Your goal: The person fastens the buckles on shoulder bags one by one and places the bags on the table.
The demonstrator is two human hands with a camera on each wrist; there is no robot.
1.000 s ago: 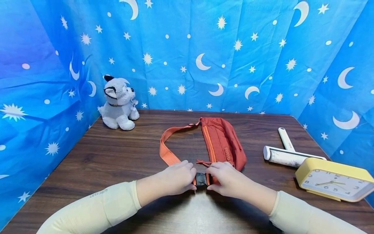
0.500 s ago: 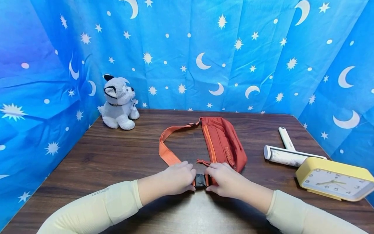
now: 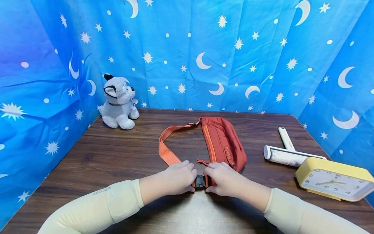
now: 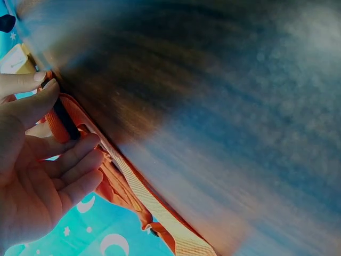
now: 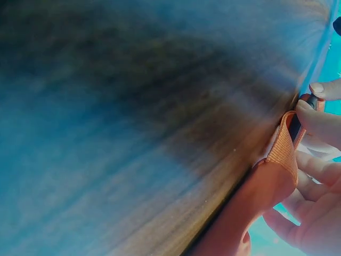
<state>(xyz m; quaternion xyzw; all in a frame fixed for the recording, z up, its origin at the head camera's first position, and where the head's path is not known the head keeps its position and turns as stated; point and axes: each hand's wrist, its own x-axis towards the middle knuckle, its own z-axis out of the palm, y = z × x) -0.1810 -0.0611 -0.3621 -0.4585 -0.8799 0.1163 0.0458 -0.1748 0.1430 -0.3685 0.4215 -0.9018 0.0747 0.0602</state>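
A rust-red waist bag (image 3: 223, 141) lies on the table, its orange strap (image 3: 168, 148) looping out to the left. Between the two hands sits the strap's black buckle (image 3: 200, 182), its halves together. My left hand (image 3: 179, 177) pinches the buckle's left end, where the strap meets it. On the opposite end, my right hand (image 3: 223, 178) pinches the buckle beside the bag. In the left wrist view, thumb and fingertips grip the black buckle edge (image 4: 66, 118) and strap. Likewise the right wrist view has the thumb and fingers on the buckle (image 5: 295, 127) next to folded orange webbing (image 5: 282, 149).
A grey plush dog (image 3: 119, 102) sits at the back left of the wooden table (image 3: 117, 152). To the right lie a white lint roller (image 3: 287, 156) and a yellow alarm clock (image 3: 334, 178). Blue star-patterned cloth (image 3: 175, 65) hangs around the table.
Both hands have kept their pinch on the buckle and shifted only very slightly to the left. The bag is almost still.
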